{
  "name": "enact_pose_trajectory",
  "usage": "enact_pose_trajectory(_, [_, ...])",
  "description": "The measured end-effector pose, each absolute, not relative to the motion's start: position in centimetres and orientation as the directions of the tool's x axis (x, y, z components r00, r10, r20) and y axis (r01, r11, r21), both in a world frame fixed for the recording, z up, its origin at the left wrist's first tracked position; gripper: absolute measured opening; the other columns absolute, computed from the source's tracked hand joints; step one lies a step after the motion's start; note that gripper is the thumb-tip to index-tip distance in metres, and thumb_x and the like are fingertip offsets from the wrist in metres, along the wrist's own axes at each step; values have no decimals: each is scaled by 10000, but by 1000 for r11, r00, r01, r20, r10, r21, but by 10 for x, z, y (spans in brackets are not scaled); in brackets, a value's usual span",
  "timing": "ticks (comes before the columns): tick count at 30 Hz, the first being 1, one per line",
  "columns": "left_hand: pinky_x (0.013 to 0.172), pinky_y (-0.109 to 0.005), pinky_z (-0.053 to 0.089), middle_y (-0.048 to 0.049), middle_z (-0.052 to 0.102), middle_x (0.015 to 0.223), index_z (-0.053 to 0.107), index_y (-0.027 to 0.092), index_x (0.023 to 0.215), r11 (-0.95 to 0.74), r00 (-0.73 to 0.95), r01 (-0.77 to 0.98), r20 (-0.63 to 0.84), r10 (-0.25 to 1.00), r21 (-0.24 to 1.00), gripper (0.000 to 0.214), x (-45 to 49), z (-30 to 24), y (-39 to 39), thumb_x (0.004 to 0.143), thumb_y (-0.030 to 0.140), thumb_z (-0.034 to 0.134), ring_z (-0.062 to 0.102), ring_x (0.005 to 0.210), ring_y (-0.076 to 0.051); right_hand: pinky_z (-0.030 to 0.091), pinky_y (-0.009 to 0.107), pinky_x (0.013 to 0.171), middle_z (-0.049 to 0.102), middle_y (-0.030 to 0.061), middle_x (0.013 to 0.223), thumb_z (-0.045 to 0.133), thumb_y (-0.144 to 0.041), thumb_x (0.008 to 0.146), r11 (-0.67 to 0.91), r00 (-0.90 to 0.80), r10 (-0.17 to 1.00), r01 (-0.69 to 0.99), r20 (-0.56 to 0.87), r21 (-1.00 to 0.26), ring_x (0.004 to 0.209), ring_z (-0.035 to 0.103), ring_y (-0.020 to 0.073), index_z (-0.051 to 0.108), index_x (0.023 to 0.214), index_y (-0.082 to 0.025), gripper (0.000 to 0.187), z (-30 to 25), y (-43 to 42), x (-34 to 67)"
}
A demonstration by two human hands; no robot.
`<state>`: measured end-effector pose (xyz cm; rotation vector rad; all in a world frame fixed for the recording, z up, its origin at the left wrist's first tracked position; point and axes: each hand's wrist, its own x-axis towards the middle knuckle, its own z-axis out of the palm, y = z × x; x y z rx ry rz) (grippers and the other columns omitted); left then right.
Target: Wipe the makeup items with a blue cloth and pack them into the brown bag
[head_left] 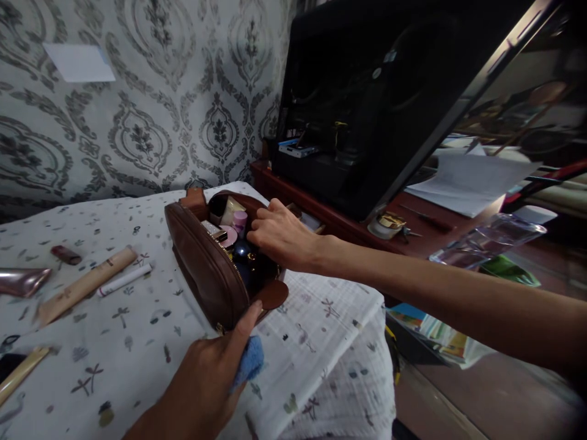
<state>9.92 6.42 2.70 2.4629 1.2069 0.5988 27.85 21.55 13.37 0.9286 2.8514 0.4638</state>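
Note:
An unzipped brown makeup bag [202, 263] sits on the patterned cloth. Inside it are a pink-lilac small container [239, 221], a dark blue rounded item [243, 249] and several other cosmetics, partly hidden in shadow. My right hand [287, 235] is closed over the bag's right rim, its fingertips out of sight at the opening. In the foreground my left hand [208, 366] is closed around a small fuzzy blue cloth [250, 360]. Its extended finger touches or nearly touches the bag's rounded brown end tab [273, 296].
Left on the cloth lie a beige tube [87, 284], a white pen-like tube [125, 280], a dark red small tube [65, 254] and a shiny pinkish tube [22, 281]. A large black screen [358, 110] stands right on a red-brown desk, near a clear bottle [490, 238] and papers [468, 177].

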Motion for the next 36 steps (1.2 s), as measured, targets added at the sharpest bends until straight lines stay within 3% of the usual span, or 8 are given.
enact_pose_trajectory(4, [574, -270, 501, -25, 765, 872, -149, 286, 1590, -573, 548, 682, 200, 812, 455, 1026, 99, 25, 63, 775, 31, 421, 716, 662, -214, 272, 388, 829, 728, 98, 870, 594, -85, 903, 786, -820, 572, 539, -26, 304, 960, 570, 253, 727, 867, -132, 146, 134, 216, 277])
enact_pose_trajectory(13, [708, -324, 559, -80, 758, 1051, -51, 261, 1616, -485, 547, 677, 62, 835, 553, 1098, 94, 17, 63, 675, 27, 462, 730, 846, -252, 385, 338, 788, 721, 114, 921, 527, -10, 907, 839, -857, 511, 480, -69, 256, 932, 597, 232, 718, 946, -88, 210, 136, 219, 274])
enact_pose_trajectory(20, [665, -305, 536, -35, 739, 874, 57, 279, 1619, -410, 492, 716, 9, 871, 566, 869, 86, 5, 61, 844, 136, 423, 694, 738, -212, 410, 328, 782, 720, 120, 929, 523, -29, 930, 848, -860, 502, 468, -95, 249, 928, 594, 223, 714, 994, -67, 205, 136, 220, 273])
enact_pose_trajectory(36, [636, -270, 516, -27, 731, 829, 110, 271, 1616, -403, 476, 730, 12, 879, 552, 717, 87, 4, 64, 959, 263, 398, 684, 694, -192, 453, 338, 855, 731, 135, 977, 531, -23, 914, 844, -845, 512, 462, -152, 271, 1011, 650, 244, 723, 966, -94, 212, 139, 220, 275])
